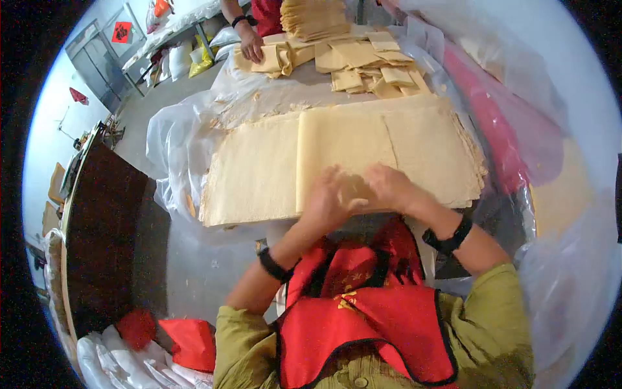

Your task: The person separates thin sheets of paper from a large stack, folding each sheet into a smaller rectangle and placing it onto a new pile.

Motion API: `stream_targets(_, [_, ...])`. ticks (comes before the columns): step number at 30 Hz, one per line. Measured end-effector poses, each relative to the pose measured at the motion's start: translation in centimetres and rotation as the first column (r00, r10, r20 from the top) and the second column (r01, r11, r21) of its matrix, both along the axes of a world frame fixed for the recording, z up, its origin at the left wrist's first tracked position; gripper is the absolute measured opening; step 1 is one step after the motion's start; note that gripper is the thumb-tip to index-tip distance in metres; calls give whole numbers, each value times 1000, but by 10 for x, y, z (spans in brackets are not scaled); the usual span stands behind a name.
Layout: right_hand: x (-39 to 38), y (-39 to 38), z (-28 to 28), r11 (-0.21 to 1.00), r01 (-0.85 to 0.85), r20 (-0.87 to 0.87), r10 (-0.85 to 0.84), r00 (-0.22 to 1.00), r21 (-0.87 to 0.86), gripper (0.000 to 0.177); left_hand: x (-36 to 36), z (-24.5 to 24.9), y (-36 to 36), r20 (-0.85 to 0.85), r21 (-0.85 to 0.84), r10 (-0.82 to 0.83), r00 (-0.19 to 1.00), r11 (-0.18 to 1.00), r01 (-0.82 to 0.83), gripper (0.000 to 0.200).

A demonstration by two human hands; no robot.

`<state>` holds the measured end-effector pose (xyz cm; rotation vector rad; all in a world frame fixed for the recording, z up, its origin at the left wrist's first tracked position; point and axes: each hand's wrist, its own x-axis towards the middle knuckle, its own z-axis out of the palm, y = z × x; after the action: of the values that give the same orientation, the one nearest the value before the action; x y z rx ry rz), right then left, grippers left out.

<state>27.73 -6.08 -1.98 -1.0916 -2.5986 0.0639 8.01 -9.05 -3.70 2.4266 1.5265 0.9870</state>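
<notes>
A wide stack of thin pale yellow sheets (253, 172), perhaps tofu skin, lies in front of me with ragged edges. On its middle rests a folded sheet (343, 139), its left fold standing out as a straight line. My left hand (324, 198) is over the front part of this folded sheet, thumb apart from the fingers. Close beside it, my right hand (392, 188) is bent down on the same sheet; blur and the hand itself hide its fingertips. I cannot make out whether either hand pinches the sheet's edge.
Across the table, another person's hand (251, 48) touches folded yellow pieces (275, 59). A tall pile of sheets (314, 18) and scattered folded pieces (372, 61) lie there. Clear plastic film (181, 139) drapes over the table's left side. A dark brown panel (103, 240) stands left.
</notes>
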Motion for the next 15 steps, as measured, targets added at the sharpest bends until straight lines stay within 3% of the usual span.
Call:
stream_targets(2, [-1, -5, -28, 973, -35, 1, 36, 999, 228, 31, -29, 12, -1, 36, 13, 241, 970, 970, -242, 52])
stream_targets(4, [-6, -10, -33, 984, 23, -64, -12, 998, 178, 31, -54, 29, 5, 39, -214, 351, 936, 918, -335, 54])
stream_targets(7, [-10, -11, -32, 979, 69, -106, -49, 993, 191, 39, -76, 10, 27, 96, -393, 363, 927, 869, -299, 39])
stream_targets(10, [-10, -12, -33, 992, 71, -151, -54, 987, 109, 55, -82, 9, 51, 514, -739, 380, 769, 651, 172, 20])
stream_targets(12, [-11, -15, -21, 998, 51, -179, -55, 982, -29, 61, -70, 32, 49, 692, -704, 497, 523, 624, 339, 9])
stream_targets(13, [-12, -18, -4, 992, 32, -182, -53, 982, -120, 63, -65, 31, 57, 778, -626, 475, 411, 646, 438, 11])
stream_targets(15, [-14, -19, 7, 971, 45, -189, -91, 978, -235, 68, -52, 39, 66, 781, -615, 566, 265, 621, 485, 12])
